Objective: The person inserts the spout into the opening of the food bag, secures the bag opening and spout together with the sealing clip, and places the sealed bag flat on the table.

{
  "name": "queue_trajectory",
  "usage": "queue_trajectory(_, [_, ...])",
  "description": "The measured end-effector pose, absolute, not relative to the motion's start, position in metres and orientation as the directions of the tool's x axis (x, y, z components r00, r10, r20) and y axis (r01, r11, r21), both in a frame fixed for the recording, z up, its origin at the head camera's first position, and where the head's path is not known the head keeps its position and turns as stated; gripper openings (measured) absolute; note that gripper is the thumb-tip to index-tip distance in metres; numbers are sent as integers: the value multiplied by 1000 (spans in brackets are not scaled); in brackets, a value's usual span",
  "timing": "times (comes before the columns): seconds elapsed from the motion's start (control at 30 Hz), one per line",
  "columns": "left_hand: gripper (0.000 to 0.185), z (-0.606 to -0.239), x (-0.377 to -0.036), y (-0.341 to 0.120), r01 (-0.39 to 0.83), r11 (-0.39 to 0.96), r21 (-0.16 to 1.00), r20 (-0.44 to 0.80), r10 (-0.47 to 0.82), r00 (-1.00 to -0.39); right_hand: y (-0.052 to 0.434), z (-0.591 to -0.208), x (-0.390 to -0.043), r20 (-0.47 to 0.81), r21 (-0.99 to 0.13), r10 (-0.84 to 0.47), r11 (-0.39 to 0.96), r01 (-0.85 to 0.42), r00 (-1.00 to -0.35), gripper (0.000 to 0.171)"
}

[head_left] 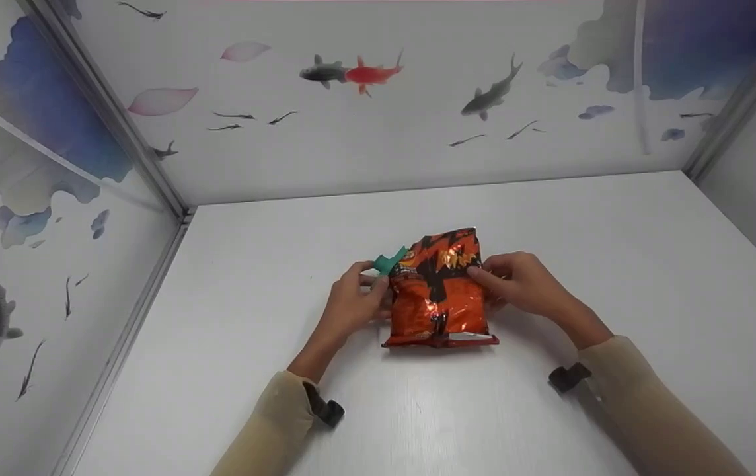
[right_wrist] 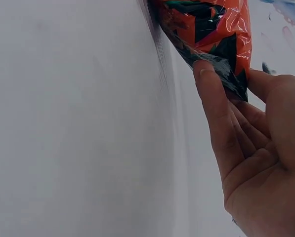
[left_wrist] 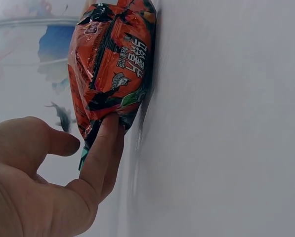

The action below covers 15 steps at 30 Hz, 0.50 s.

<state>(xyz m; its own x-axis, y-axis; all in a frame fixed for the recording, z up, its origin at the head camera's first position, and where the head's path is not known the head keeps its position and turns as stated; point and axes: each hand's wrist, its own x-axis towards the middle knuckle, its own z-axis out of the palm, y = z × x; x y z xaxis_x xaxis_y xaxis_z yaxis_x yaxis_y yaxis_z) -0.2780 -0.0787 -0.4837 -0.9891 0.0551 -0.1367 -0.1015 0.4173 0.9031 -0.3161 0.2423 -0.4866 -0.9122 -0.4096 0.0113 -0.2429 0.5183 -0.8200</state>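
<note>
An orange-and-black snack bag (head_left: 439, 291) leans on the white table in the head view, its lower seam toward me. At its upper left edge sits a green clip (head_left: 388, 260), mostly hidden by the fingers in the left wrist view. My left hand (head_left: 358, 301) is at the bag's left side. In the left wrist view its fingers (left_wrist: 104, 148) touch the bag's edge while the thumb stands off from it. On the opposite side my right hand (head_left: 520, 284) pinches the bag's right edge, thumb on the near face and fingers (right_wrist: 214, 98) behind.
The white table (head_left: 232, 277) has a back wall (head_left: 417, 145) with painted fish and side walls left and right. Dark wrist straps with small cameras (head_left: 330, 414) sit on both beige sleeves (head_left: 649, 403).
</note>
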Motion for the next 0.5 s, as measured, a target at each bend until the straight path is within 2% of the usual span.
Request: queue_trajectory(0.5, [55, -479, -285, -91, -137, 454, 880, -176, 45, -983, 244, -488, -316, -9, -814, -407, 534, -230, -914, 37])
